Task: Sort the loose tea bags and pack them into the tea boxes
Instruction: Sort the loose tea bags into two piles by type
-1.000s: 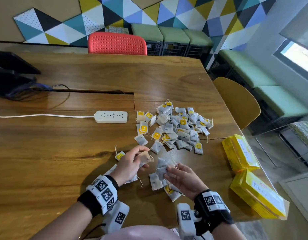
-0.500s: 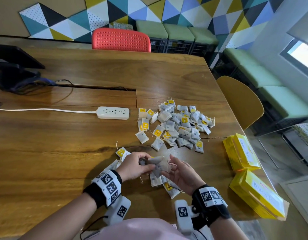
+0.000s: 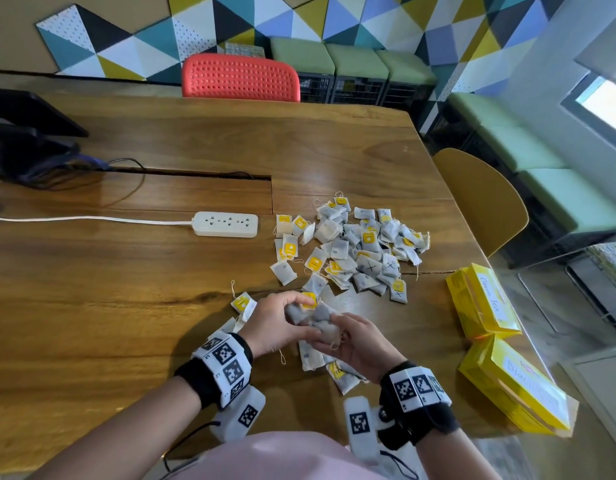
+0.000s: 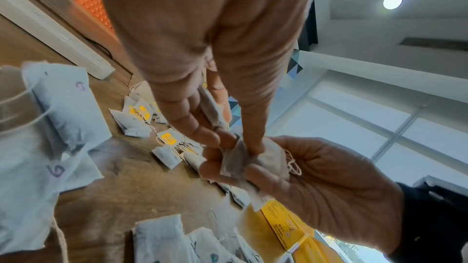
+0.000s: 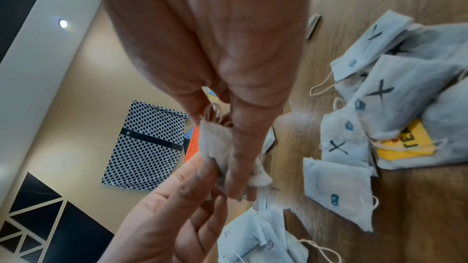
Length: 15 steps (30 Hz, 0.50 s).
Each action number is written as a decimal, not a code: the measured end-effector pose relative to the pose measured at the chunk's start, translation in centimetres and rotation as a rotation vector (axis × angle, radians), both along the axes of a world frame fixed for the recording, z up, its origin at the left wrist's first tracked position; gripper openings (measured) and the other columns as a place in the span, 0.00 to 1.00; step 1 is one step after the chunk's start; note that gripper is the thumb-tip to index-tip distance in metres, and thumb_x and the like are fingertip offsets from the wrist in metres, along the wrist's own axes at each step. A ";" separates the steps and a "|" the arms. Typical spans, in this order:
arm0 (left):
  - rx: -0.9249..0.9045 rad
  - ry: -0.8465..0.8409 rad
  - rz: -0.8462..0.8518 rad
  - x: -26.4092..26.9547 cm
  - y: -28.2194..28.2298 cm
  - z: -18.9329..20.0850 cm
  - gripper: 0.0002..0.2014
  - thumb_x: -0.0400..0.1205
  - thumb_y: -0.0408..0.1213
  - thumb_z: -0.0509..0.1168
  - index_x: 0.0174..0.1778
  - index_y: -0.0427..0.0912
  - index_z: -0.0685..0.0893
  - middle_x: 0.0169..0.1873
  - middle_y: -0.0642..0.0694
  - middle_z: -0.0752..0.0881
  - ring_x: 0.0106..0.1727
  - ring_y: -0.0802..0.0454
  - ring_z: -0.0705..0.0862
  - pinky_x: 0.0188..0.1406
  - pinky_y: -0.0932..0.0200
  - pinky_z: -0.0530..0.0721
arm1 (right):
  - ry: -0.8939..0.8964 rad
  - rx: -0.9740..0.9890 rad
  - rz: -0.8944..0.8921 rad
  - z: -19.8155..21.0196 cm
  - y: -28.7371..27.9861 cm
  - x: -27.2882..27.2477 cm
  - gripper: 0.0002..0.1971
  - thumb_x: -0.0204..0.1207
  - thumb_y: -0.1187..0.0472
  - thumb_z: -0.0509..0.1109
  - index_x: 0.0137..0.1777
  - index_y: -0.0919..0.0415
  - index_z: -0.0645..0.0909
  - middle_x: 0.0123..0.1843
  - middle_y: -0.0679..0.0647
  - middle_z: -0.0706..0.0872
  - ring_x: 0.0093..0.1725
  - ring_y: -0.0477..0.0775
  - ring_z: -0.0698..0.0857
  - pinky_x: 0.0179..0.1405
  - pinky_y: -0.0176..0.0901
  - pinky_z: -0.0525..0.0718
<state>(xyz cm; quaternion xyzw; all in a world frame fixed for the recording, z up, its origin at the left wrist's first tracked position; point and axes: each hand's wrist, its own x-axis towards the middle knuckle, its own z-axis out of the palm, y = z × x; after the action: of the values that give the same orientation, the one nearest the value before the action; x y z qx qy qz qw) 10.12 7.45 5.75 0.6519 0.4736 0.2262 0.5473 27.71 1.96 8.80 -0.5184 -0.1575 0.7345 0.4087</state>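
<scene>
— Both hands, what do they hold?
— Left hand (image 3: 271,320) and right hand (image 3: 360,344) meet above the table (image 3: 126,306); the fingers of each pinch one small bunch of tea bags (image 3: 313,318).
— And the other bags?
— The pile (image 3: 355,247) lies behind the hands. Two yellow boxes (image 3: 481,301) stand at the right edge.

We count two yellow tea boxes (image 3: 482,301) at the right edge of the frame, one power strip (image 3: 225,224) left of centre, one red chair (image 3: 240,77) at the top, one yellow chair (image 3: 479,199) at right, two hands. Tea bags (image 3: 355,251) at centre: several dozen, piled, exact count unclear.
</scene>
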 end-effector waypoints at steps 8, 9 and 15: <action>-0.005 -0.018 0.010 -0.2 0.5 1.0 0.24 0.64 0.43 0.83 0.55 0.52 0.86 0.47 0.56 0.88 0.46 0.59 0.87 0.48 0.60 0.86 | 0.097 -0.048 -0.027 -0.1 -0.4 0.8 0.16 0.87 0.64 0.56 0.60 0.80 0.75 0.61 0.77 0.83 0.58 0.72 0.85 0.56 0.52 0.86; -0.001 -0.032 0.013 -0.6 0.8 1.4 0.23 0.66 0.40 0.82 0.57 0.50 0.86 0.45 0.57 0.88 0.43 0.62 0.85 0.44 0.64 0.85 | 0.094 -0.052 -0.041 -0.2 -0.4 1.1 0.16 0.87 0.63 0.57 0.60 0.78 0.76 0.60 0.76 0.84 0.54 0.69 0.87 0.54 0.50 0.87; 0.037 -0.057 0.178 -4.6 3.5 3.5 0.22 0.65 0.40 0.82 0.53 0.55 0.86 0.56 0.59 0.86 0.56 0.63 0.84 0.56 0.61 0.82 | 0.014 -0.033 -0.167 -1.1 -0.9 3.0 0.13 0.85 0.64 0.60 0.64 0.71 0.74 0.61 0.72 0.85 0.49 0.61 0.89 0.33 0.42 0.88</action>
<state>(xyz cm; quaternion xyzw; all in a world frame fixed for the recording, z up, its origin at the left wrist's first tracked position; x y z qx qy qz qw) 5.57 10.99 9.22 0.6106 0.5096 0.3012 0.5261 30.71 1.07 7.65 -0.5313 -0.0988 0.7039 0.4609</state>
